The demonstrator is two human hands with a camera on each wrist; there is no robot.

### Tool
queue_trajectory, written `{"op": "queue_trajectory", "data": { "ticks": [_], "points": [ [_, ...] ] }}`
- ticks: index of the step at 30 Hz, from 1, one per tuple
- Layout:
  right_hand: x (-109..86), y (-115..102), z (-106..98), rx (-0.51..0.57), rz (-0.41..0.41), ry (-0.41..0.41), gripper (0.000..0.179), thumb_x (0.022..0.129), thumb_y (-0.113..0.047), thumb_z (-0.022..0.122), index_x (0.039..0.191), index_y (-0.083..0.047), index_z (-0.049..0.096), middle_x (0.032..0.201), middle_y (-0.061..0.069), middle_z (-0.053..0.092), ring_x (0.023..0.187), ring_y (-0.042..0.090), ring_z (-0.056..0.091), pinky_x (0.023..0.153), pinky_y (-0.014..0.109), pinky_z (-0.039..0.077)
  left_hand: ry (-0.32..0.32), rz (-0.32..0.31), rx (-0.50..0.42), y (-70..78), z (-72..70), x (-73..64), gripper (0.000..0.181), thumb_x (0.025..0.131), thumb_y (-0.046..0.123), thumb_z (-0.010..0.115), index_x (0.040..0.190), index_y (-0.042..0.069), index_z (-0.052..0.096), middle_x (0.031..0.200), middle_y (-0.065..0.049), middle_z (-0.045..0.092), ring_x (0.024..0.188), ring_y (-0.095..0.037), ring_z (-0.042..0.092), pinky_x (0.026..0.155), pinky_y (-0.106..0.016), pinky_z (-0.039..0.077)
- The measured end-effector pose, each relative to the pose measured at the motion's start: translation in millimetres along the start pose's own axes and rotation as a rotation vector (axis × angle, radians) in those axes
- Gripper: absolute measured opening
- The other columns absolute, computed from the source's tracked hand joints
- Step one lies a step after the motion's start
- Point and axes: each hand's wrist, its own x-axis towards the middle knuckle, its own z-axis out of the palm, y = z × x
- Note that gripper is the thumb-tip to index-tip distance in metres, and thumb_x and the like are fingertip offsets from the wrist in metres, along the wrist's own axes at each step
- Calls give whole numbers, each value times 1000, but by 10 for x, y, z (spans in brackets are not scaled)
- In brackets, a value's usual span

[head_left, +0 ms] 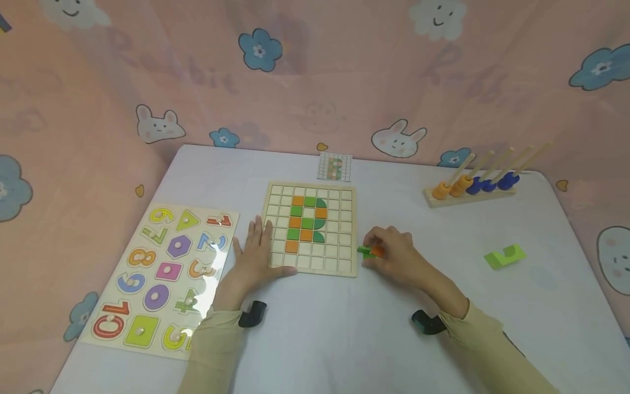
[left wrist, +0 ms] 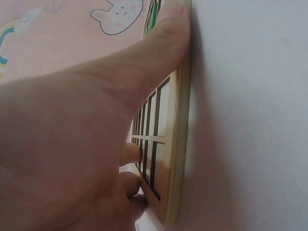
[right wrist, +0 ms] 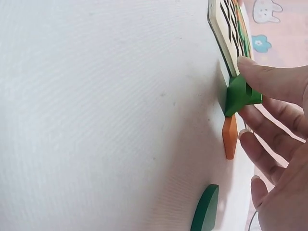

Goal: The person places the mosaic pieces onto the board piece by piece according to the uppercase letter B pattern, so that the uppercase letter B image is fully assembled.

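Note:
A wooden grid board (head_left: 346,253) lies mid-table, with orange and green tiles forming an R-like pattern in its squares. My left hand (head_left: 253,254) rests at the board's lower left corner, fingers extended over its left side and the thumb along the near edge. Just off the board's right side, my right hand (head_left: 396,254) pinches a green tile (right wrist: 236,96) between thumb and forefinger; a second green piece seems to overlap it. An orange tile (right wrist: 230,138) is right below the green one, close to the other fingertips. Lower in the right wrist view lies a dark green rounded tile (right wrist: 206,209).
Behind the board is a small pattern card (head_left: 335,167). A number-and-shape puzzle board (head_left: 164,273) lies at the left, partly under the left forearm. To the right are a peg stand with orange and blue beads (head_left: 472,191) and a light green notched block (head_left: 505,256).

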Motion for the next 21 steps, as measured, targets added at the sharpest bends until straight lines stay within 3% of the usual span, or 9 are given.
{"op": "queue_trajectory", "data": {
  "ticks": [10,16,21],
  "points": [
    [-43,-20,4,22,-11,11,31,86,-8,87,115,-10,76,111,5,77,102,24,60,90,46,28,1,2,-3,-8,7,-1,130,84,55,86,169,-1,4,176,-22,-15,165,-40,-15,125,-77,-8],
    [-46,-32,4,29,2,21,22,87,-1,74,107,-11,76,107,4,75,101,24,58,91,47,28,-7,-1,-1,6,-15,-11,130,85,55,85,169,-1,3,176,-22,-16,164,-41,-15,125,-76,-8],
    [-43,-39,29,-35,13,84,20,85,1,70,100,-10,78,102,5,77,96,24,60,92,51,33,-11,-2,-5,18,-29,-15,130,85,54,85,169,-1,3,176,-22,-16,164,-41,-15,125,-76,-9]
  ]
}}
